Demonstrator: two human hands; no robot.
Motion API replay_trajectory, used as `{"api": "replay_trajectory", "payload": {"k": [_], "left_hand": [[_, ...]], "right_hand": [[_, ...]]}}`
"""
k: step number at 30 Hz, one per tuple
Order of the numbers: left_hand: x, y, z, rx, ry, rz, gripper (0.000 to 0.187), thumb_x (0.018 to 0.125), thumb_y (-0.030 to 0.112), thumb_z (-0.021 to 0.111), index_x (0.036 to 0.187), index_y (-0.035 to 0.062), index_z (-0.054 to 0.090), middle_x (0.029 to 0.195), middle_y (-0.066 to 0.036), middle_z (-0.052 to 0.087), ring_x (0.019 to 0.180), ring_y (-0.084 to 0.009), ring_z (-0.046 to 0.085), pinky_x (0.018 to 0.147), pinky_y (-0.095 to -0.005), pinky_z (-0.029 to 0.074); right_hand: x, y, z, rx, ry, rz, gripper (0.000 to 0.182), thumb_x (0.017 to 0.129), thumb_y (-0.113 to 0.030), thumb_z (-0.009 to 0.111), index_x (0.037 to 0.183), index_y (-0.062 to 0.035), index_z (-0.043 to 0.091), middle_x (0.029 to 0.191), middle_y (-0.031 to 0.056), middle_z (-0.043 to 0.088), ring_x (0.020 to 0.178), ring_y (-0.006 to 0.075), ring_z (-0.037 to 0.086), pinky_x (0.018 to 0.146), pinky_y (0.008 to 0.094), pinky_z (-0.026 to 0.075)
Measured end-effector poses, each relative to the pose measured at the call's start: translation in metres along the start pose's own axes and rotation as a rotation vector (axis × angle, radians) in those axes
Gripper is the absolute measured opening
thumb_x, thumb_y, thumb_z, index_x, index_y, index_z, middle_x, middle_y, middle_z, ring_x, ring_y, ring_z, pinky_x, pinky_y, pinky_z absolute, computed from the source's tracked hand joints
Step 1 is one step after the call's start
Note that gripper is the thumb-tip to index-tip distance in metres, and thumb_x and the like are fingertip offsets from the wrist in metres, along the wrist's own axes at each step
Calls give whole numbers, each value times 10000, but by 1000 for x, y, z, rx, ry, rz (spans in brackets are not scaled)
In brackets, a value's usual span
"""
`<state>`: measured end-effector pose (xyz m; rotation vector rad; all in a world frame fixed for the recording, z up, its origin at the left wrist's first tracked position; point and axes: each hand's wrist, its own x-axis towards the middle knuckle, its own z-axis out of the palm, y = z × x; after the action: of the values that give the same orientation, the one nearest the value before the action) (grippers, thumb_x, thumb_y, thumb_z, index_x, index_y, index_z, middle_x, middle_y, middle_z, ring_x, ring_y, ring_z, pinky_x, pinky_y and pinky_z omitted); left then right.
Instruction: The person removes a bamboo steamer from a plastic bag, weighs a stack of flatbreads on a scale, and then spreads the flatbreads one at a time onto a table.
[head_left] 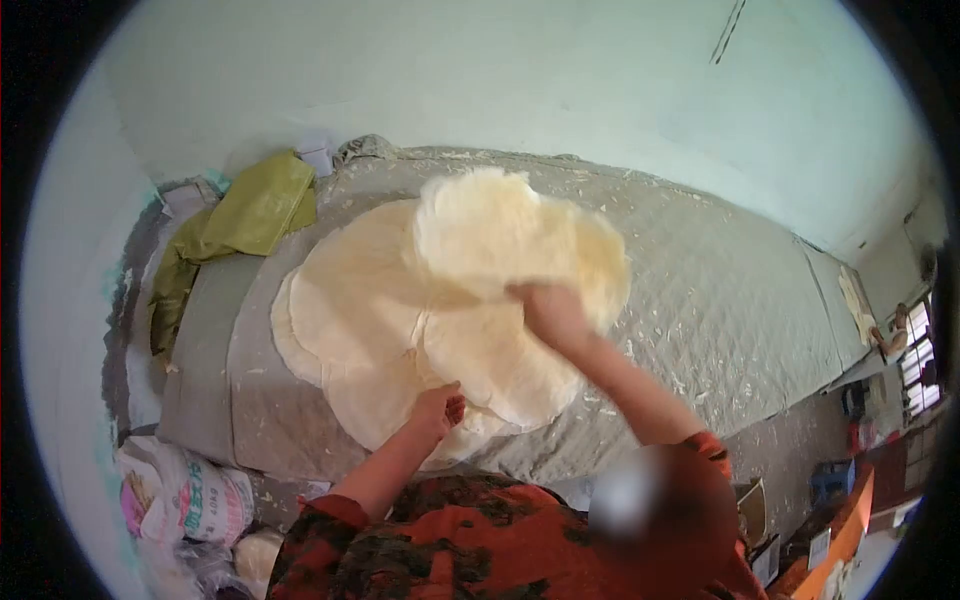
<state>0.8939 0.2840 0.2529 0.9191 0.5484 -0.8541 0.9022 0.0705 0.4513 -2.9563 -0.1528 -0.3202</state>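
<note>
Right hand (pixel 553 314) outstretched over pale sheets (pixel 350 275); left hand (pixel 438 411) curled.

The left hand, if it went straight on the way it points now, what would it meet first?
Most likely the pale sheets just ahead of the left hand; its height over them is unclear. If it cleared them, the right hand looks roughly next in line.

Overlapping sheets (pixel 350 280) on a cover (pixel 720 300), cloth (pixel 260 205) behind left, sack (pixel 205 495) front left
</note>
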Motion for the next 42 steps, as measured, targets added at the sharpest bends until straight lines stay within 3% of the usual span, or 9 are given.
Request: {"api": "replay_trajectory", "payload": {"k": [5, 18, 21, 23, 30, 32, 33, 36, 42], "left_hand": [[5, -18, 15, 121, 44, 239, 114, 820, 89, 524, 927, 51, 515, 861, -89, 561, 743, -205, 574, 641, -346, 500], [-4, -12, 26, -200, -323, 232, 242, 851, 139, 460, 1059, 17, 489, 1019, -135, 568, 963, -275, 560, 858, -429, 477], [-11, 1, 26, -190, -332, 217, 173, 851, 144, 461, 972, 27, 504, 970, -131, 578, 877, -240, 593, 758, -402, 514], [-2, 5, -2, 243, 257, 467, 217, 820, 152, 553, 988, 37, 476, 845, -84, 545, 767, -198, 565, 678, -337, 493], [27, -4, -31, 290, 233, 317, 319, 741, 112, 647, 992, 43, 462, 770, -71, 510, 623, -184, 531, 508, -313, 455], [64, -22, -43, 1078, 806, 1310, 296, 738, 58, 626, 982, 25, 463, 795, -85, 527, 575, -188, 542, 449, -319, 451], [73, -22, -42, 1067, 807, 1308, 296, 738, 58, 626, 982, 25, 463, 795, -85, 527, 575, -188, 542, 449, -319, 451], [52, -3, -19, 468, 322, 676, 297, 677, 4, 601, 949, -10, 483, 805, -137, 556, 556, -232, 588, 424, -328, 461], [37, 36, 9, 407, 256, 422, 231, 711, -26, 564, 931, -1, 501, 824, -127, 577, 525, -181, 592, 392, -288, 462]], "right_hand": [[-88, 6, 142, 97, -127, -36, 137, 724, -119, 517, 816, -136, 617, 702, 120, 613, 672, 307, 611, 581, 433, 474], [-109, -12, 145, 181, 53, 56, 253, 711, -340, 619, 788, -100, 598, 726, 125, 620, 680, 321, 615, 607, 433, 488], [-62, 26, 127, 158, -251, 298, 361, 737, -399, 604, 871, -68, 661, 801, 157, 646, 752, 323, 628, 682, 425, 490], [-4, 54, 62, 73, -221, 398, 314, 725, -339, 616, 831, -48, 666, 840, 191, 643, 806, 322, 632, 693, 420, 486], [25, 14, -63, -92, 70, 167, 150, 731, -164, 556, 840, -124, 650, 752, 164, 624, 713, 351, 608, 631, 445, 488], [-3, -5, -24, -123, 12, 192, 191, 770, -118, 492, 888, -149, 638, 765, 143, 630, 707, 311, 620, 624, 427, 486], [-18, -1, 17, -50, 108, 144, 203, 780, -116, 479, 902, -130, 640, 774, 138, 633, 711, 300, 625, 635, 420, 489], [-58, -1, 127, 37, 6, 144, 228, 746, -112, 504, 914, -147, 655, 775, 130, 640, 716, 302, 625, 636, 417, 493], [-59, -11, 151, 50, -67, 229, 126, 724, -160, 551, 812, -158, 642, 677, 137, 610, 645, 332, 606, 585, 436, 480]]}}
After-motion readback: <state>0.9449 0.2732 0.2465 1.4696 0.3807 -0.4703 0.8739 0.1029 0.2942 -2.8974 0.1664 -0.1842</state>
